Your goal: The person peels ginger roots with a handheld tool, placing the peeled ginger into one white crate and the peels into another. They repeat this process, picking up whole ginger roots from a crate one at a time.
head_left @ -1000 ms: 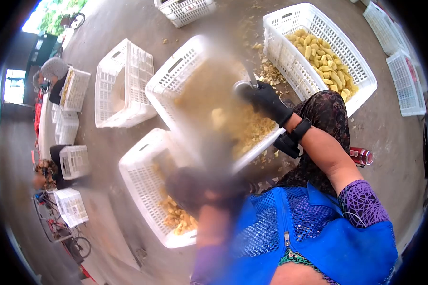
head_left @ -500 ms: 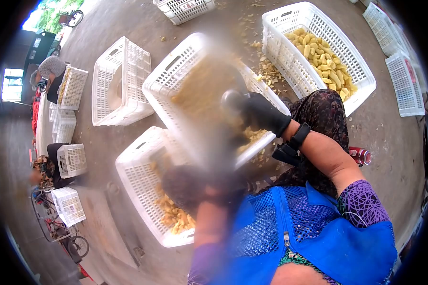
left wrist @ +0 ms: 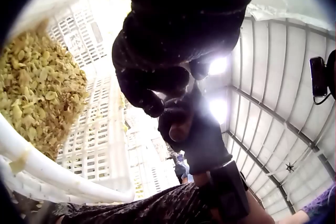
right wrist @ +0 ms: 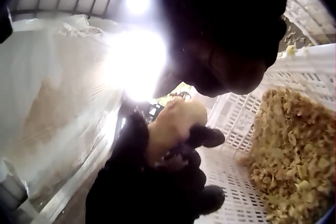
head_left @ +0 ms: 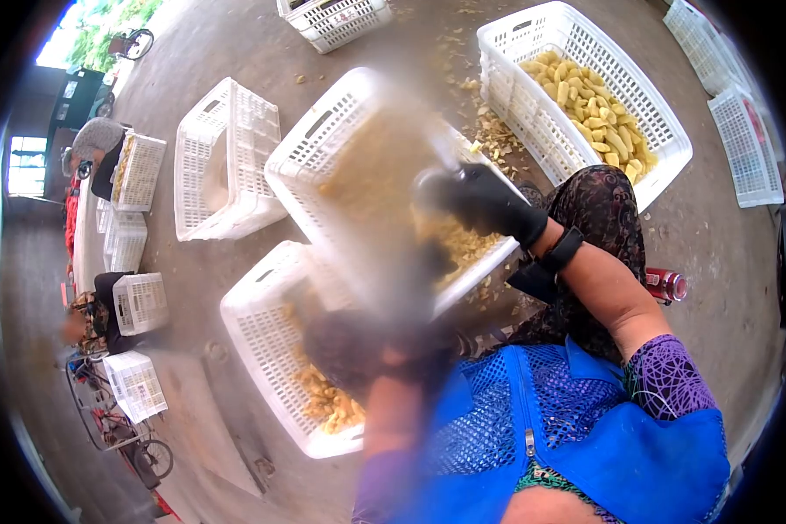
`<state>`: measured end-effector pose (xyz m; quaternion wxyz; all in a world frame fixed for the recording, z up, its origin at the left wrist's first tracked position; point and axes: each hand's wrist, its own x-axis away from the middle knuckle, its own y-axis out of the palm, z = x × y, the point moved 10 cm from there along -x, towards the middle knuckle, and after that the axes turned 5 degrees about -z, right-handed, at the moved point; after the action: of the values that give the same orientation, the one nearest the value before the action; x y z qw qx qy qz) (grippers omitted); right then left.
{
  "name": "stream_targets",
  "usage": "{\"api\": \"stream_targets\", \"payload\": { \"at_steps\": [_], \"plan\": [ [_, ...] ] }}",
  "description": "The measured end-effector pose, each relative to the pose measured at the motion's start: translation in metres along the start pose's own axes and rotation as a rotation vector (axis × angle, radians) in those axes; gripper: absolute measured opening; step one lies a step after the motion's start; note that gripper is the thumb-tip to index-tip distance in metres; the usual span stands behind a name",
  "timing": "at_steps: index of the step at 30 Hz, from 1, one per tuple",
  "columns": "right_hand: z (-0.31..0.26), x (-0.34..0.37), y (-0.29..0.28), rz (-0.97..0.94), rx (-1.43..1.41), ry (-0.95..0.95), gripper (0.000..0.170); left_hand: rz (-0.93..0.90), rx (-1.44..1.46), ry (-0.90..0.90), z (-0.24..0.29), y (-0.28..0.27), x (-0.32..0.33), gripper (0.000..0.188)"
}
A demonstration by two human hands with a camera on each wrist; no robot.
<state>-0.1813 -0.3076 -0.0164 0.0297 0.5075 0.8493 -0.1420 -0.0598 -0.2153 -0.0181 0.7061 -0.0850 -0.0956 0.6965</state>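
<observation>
My gloved left hand (right wrist: 152, 187) grips a pale, lumpy root vegetable (right wrist: 181, 121), its thumb and fingers curled round it. In the head view a blurred smear hides most of this hand. My right hand (head_left: 489, 205), in a black glove, holds a shiny metal tool (head_left: 430, 180); its exact kind I cannot tell. Close together, both hands are over a white slatted crate (head_left: 299, 188) with a heap of thin yellowish peelings (right wrist: 294, 150) inside. In the left wrist view the right hand (left wrist: 197, 129) is just beyond the left one.
Right of the peelings crate, another white crate (head_left: 511, 113) holds peeled yellow pieces (head_left: 589, 113). Below left, a crate (head_left: 253, 349) contains orange-brown pieces (head_left: 332, 402). An upright crate (head_left: 262, 157) stands further left. Scraps (head_left: 498, 140) litter the floor. A red can (head_left: 665, 284) lies beside my knee.
My right hand with the metal tool has shifted left and down over the peelings crate since the first frame, then slightly back up. The left hand stays in about the same place, blurred.
</observation>
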Motion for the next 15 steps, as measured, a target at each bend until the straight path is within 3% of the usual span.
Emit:
{"api": "stream_targets", "payload": {
  "at_steps": [1,4,5,9,11,12,14,15],
  "plan": [
    [0.032,0.009,0.006,0.052,-0.292,0.29,0.024,-0.007,-0.046,0.014,0.002,0.0,-0.002,0.01],
    [-0.004,0.005,0.008,0.004,-0.197,0.416,0.026,-0.017,-0.163,0.066,0.007,0.0,-0.002,0.008],
    [0.01,-0.002,0.01,0.016,-0.196,0.311,0.027,-0.019,-0.215,0.087,0.01,0.0,-0.001,0.008],
    [0.061,-0.008,-0.007,0.134,-0.117,0.303,0.025,-0.025,-0.494,0.224,0.015,0.0,0.0,0.006],
    [0.029,-0.012,-0.033,0.307,0.202,-0.012,0.024,-0.041,-0.659,0.334,0.02,0.003,0.002,0.005],
    [0.031,-0.008,-0.036,0.304,0.203,-0.009,0.024,-0.063,-0.764,0.393,0.02,0.006,0.002,0.005],
    [0.026,-0.009,-0.021,0.099,0.079,0.107,0.021,-0.09,-0.91,0.486,0.02,0.011,0.003,0.004],
    [0.015,-0.006,-0.014,0.11,0.009,-0.02,0.022,-0.105,-0.952,0.532,0.02,0.014,0.004,0.004]
  ]
}}
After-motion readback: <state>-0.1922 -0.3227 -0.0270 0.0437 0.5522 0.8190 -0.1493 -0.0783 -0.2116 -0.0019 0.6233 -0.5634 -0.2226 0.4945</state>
